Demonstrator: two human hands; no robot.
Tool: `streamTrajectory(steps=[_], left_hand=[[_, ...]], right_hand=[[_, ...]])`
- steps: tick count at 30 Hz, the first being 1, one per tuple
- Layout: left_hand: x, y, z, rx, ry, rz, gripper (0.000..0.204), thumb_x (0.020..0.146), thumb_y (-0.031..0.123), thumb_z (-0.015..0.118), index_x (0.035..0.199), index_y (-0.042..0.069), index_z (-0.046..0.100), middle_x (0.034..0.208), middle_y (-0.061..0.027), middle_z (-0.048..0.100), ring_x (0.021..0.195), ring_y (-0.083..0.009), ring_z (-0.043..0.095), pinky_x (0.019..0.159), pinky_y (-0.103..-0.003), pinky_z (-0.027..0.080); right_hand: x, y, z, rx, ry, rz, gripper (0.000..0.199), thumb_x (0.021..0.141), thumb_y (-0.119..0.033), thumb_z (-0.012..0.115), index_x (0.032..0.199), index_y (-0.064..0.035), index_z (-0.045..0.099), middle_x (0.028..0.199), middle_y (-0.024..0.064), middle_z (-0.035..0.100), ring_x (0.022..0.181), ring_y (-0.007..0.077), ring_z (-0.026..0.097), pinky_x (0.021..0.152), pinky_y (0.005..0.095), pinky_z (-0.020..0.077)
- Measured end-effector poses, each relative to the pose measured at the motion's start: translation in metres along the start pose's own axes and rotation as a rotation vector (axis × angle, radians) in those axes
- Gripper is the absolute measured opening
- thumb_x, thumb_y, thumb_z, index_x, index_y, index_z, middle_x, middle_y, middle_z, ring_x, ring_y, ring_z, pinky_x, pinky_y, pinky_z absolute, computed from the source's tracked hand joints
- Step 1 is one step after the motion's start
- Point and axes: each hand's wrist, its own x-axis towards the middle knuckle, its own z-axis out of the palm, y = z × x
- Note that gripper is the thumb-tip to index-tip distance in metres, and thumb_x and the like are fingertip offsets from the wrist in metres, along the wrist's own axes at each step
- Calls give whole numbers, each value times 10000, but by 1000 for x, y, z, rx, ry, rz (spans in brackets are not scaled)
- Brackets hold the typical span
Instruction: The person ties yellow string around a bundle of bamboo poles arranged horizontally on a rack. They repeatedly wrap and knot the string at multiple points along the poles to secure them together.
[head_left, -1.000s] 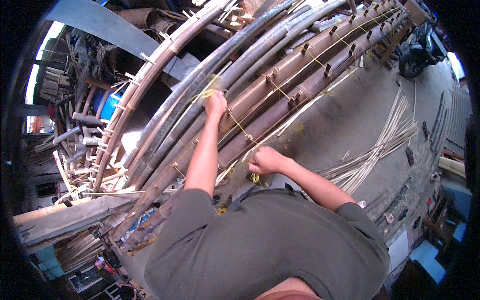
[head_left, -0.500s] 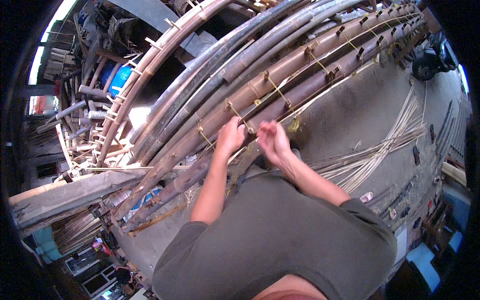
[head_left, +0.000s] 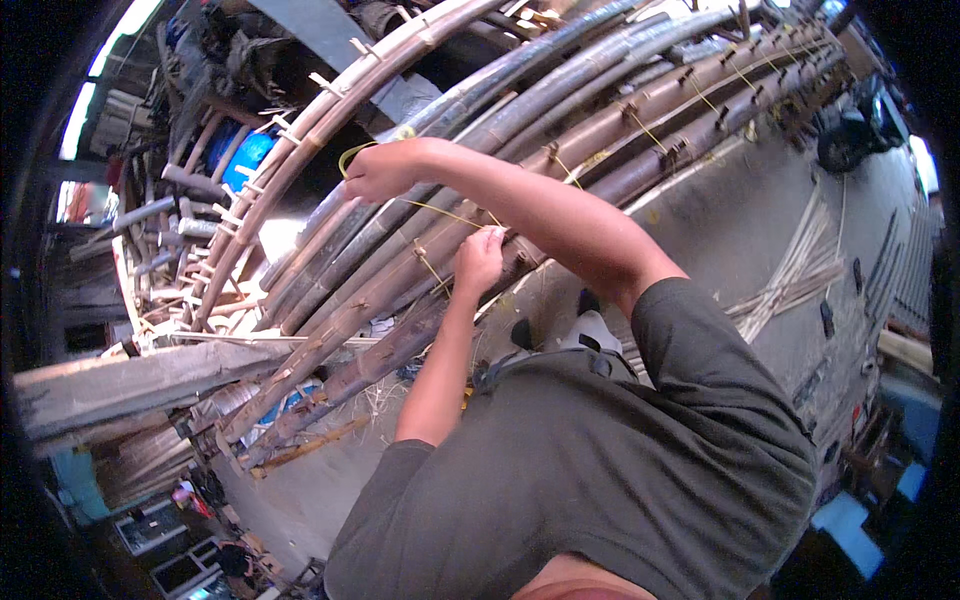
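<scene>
My right hand (head_left: pixel 385 172) reaches across to the left, its fingers closed round a yellow string (head_left: pixel 437 208). A loop of that string sticks up beside the hand, and a stretch of it runs down to my left hand (head_left: pixel 480 260). The left fingertips are pinched together on the string at a brown bamboo pole (head_left: pixel 350 308). Alongside lies a darker bamboo pole (head_left: pixel 372 364), nearer to me. Short wooden pegs (head_left: pixel 420 248) stand in the poles, and yellow ties cross between the two at several places.
More curved bamboo poles (head_left: pixel 480 135) lie beyond, and a pegged, arched pole (head_left: pixel 290 142) rises at the left. A concrete ledge (head_left: pixel 150 385) is at the left. Thin strips (head_left: pixel 790 285) lie on the floor at the right, near a dark motorbike-like shape (head_left: pixel 850 140).
My right hand has swung up and left, across the poles, drawing out yellow string. The left hand has shifted slightly right and stays by the pole. My body has leaned a little.
</scene>
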Motion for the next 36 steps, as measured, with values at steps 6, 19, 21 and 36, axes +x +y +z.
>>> streamTrajectory(steps=[6, 19, 21, 36], left_hand=[[5, 3, 5, -9, 73, 23, 332, 959, 321, 451, 1042, 70, 651, 982, -231, 649, 953, -426, 607, 809, -514, 463], [9, -3, 13, -79, 174, 144, 205, 929, 177, 493, 945, 53, 655, 836, -175, 679, 791, -365, 657, 703, -438, 506], [31, 3, -2, -434, 120, 148, 219, 959, 138, 483, 913, 18, 660, 772, -97, 694, 680, -139, 626, 647, -304, 489], [92, -45, -89, 143, 261, 123, 375, 930, 308, 505, 1147, 24, 617, 1000, -238, 666, 960, -383, 643, 836, -449, 497]], right_hand=[[-54, 92, 49, -661, 164, 475, 587, 919, -545, 436, 1055, -34, 690, 1050, 179, 681, 1010, 272, 654, 849, 414, 508], [-231, 98, 195, 39, 105, 206, 436, 925, -354, 509, 708, 11, 608, 680, 245, 587, 632, 395, 583, 608, 474, 449], [-220, 99, 201, 243, 331, 239, 432, 909, -352, 505, 694, 8, 608, 723, 261, 589, 681, 449, 570, 624, 503, 457], [-196, 74, 251, 105, 169, 134, 499, 815, -206, 636, 1274, -75, 490, 1134, 175, 610, 984, 330, 618, 835, 406, 504]])
